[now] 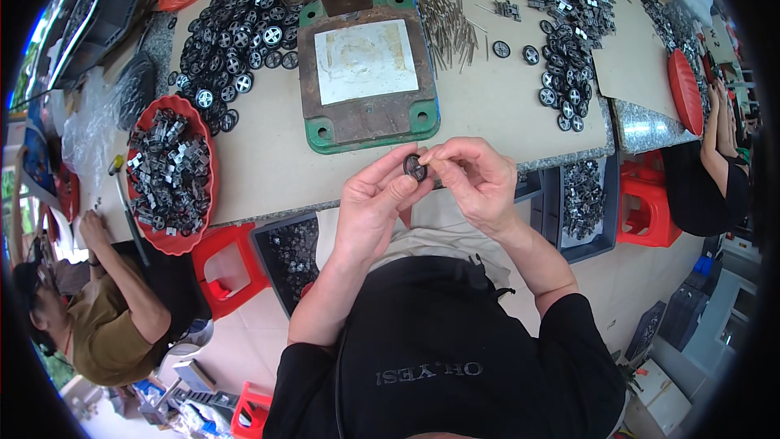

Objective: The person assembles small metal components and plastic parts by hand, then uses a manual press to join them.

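My left hand (366, 207) grips a small black toy wheel (415, 167) between thumb and fingers, in front of the table's near edge. My right hand (486, 187) is closed in a pinch at the wheel's right side, thumb and forefinger touching or almost touching its rim. Whatever lies between those fingertips is too small to tell. Just beyond my hands stands a green and brown metal press base (370, 126) with a white plate (366, 61) on top.
Black wheels (236, 41) are heaped left of the press, with another wheel pile (566, 73) to the right. Thin metal pins (447, 28) lie behind. A red basket (213, 187) holds dark parts. Grey bins (597, 236) sit below the table edge. People work at both sides.
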{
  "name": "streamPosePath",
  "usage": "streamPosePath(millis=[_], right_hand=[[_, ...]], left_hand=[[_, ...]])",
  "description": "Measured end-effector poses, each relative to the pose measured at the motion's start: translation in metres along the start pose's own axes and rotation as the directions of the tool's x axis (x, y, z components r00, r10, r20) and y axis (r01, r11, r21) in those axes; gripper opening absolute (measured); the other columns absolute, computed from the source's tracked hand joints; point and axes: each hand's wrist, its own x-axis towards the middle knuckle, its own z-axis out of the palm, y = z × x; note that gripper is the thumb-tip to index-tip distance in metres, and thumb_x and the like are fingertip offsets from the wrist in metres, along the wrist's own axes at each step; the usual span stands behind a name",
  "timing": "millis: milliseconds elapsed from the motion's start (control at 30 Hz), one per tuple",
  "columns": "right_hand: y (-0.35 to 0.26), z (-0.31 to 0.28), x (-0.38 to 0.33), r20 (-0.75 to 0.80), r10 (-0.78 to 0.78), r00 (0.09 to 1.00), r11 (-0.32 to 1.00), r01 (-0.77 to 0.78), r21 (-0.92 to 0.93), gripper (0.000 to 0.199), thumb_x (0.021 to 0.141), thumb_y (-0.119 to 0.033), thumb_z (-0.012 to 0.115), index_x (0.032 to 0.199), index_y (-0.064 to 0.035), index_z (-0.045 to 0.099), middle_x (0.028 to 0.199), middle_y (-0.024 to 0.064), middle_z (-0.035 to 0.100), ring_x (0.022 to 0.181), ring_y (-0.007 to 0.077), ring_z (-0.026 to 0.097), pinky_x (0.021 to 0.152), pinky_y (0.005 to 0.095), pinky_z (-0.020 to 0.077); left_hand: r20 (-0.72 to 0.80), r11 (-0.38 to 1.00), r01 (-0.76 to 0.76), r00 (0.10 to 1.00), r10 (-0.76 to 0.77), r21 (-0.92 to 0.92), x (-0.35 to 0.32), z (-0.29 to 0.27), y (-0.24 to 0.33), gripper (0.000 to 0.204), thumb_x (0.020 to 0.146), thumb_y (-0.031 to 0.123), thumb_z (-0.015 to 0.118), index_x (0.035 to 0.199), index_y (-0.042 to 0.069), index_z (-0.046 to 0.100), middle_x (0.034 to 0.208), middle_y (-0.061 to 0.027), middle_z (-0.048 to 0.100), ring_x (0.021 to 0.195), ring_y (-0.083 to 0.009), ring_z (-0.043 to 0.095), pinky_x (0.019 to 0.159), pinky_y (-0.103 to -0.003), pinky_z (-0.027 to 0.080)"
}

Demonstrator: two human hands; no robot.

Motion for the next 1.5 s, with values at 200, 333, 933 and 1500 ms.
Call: streamPosePath(millis=[200,333,933,1500], right_hand=[[-0.001,-0.002,-0.006,-0.018,0.057,0.998,0.986,-0.053,0.159,0.017,0.082,0.001,0.058,0.099,0.0012,0.057,0.09,0.007,0.064,0.084,0.0114,0.062,0.074,0.0242,0.0503],[-0.01,-0.017,0.003,0.038,0.155,0.987,0.987,-0.157,0.045,0.019,0.085,-0.002,0.056,0.104,0.0,0.057,0.09,0.0063,0.064,0.079,0.0097,0.061,0.072,0.023,0.0493],[0.02,-0.145,0.159,-0.005,0.032,0.999,0.357,-0.016,-0.934,0.045,0.076,-0.016,0.063,0.117,-0.0027,0.051,0.105,0.014,0.056,0.097,0.0272,0.055,0.083,0.033,0.0431],[0.004,-0.065,0.028,0.155,0.453,0.878,0.853,-0.477,0.209,0.022,0.076,0.005,0.063,0.097,0.0004,0.059,0.079,0.0057,0.063,0.056,0.0049,0.051,0.045,0.017,0.0381]], left_hand=[[0.026,0.987,-0.141,0.99,0.139,0.078,0.005,0.002,-0.012,0.035,0.085,0.0,0.055,0.119,-0.002,0.05,0.108,-0.0133,0.06,0.096,-0.0194,0.06,0.085,-0.032,0.051],[0.074,0.997,-0.077,0.994,0.076,0.008,0.011,0.0,-0.01,0.032,0.087,0.002,0.052,0.118,-0.002,0.05,0.11,-0.013,0.059,0.098,-0.0205,0.059,0.086,-0.034,0.05],[0.042,0.999,0.045,0.998,-0.045,0.009,0.012,-0.006,-0.004,0.034,0.086,0.003,0.053,0.12,-0.001,0.049,0.115,-0.0166,0.055,0.097,-0.0232,0.059,0.083,-0.03,0.05],[-0.052,0.953,-0.139,0.986,0.159,0.27,0.011,0.011,-0.005,0.032,0.083,0.0,0.057,0.115,-0.001,0.054,0.105,-0.0126,0.061,0.09,-0.0212,0.062,0.078,-0.03,0.05]])
